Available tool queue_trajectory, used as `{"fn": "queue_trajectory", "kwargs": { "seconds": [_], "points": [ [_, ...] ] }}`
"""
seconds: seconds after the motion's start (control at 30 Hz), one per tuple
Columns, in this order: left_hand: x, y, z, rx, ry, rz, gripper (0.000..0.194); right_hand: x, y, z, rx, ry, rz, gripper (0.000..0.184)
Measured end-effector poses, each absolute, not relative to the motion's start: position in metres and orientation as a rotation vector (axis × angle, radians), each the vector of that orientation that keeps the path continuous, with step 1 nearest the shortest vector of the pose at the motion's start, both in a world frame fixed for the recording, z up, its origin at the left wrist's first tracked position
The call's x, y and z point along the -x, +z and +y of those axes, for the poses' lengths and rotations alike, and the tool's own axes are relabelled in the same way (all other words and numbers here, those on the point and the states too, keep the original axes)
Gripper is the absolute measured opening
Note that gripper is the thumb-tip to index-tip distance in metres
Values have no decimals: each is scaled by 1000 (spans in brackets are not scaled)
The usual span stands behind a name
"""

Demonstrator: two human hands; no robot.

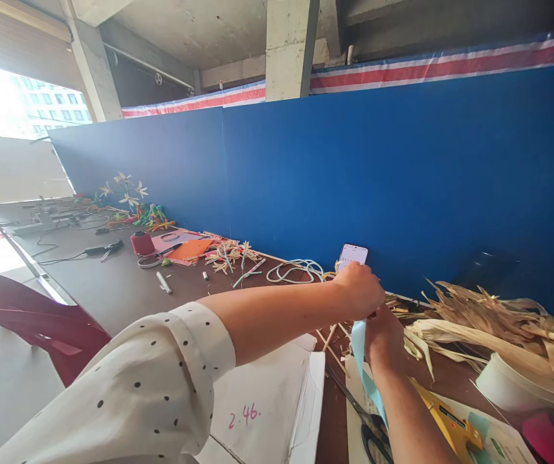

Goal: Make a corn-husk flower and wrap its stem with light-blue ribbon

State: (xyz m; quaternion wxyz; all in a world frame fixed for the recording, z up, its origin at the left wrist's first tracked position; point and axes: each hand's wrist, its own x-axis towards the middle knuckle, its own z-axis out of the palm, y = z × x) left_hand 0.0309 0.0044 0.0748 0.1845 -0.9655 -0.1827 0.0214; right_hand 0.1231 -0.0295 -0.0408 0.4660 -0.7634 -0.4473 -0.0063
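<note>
My left hand (361, 290) reaches across the front of me and is closed, its fingers mostly turned away from view. Right below it, touching it, my right hand (387, 335) is also closed. A light blue ribbon (358, 348) comes out where the two hands meet, under my left fist. It hangs down beside my right wrist and passes behind the forearm. Whatever else the fingers grip is hidden. Just beyond the hands a phone (354, 254) with a lit screen leans against the blue partition. Black-handled scissors (372, 433) lie below, partly covered by my right forearm.
Dried corn husks (509, 328), a white bowl (516, 383) and a yellow tool (444, 419) lie at right. A white box (262, 399) sits in front. Left are pale green cord (296, 270), a marker (164, 282) and a red thread spool (142, 243). The blue partition (402, 167) bounds the table's back.
</note>
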Motion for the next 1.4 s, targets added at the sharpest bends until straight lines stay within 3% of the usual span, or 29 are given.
{"fn": "queue_trajectory", "kwargs": {
  "seconds": [0.3, 0.47, 0.63, 0.83, 1.2, 1.4],
  "points": [
    [-28, 102, 4, 2921, 109, -909, 38, -121, -48, -32, 1705, -154, -1219, 23],
    [-21, 134, 4, 3223, -137, -913, 26, -120, -58, -21, 1596, -205, -1234, 29],
    [-12, 139, 4, 3415, -310, -999, 26, -120, -57, -17, 1552, -274, -1176, 35],
    [19, 127, 9, 3577, -684, -1227, 20, -121, -52, -28, 1564, -349, -1228, 26],
    [69, 77, 35, 3568, -1999, -1812, 36, -122, -56, -27, 1426, -346, -1343, 28],
    [87, 59, 18, 3592, -2181, -1821, 41, -121, -60, -24, 1421, -361, -1324, 23]
  ]
}}
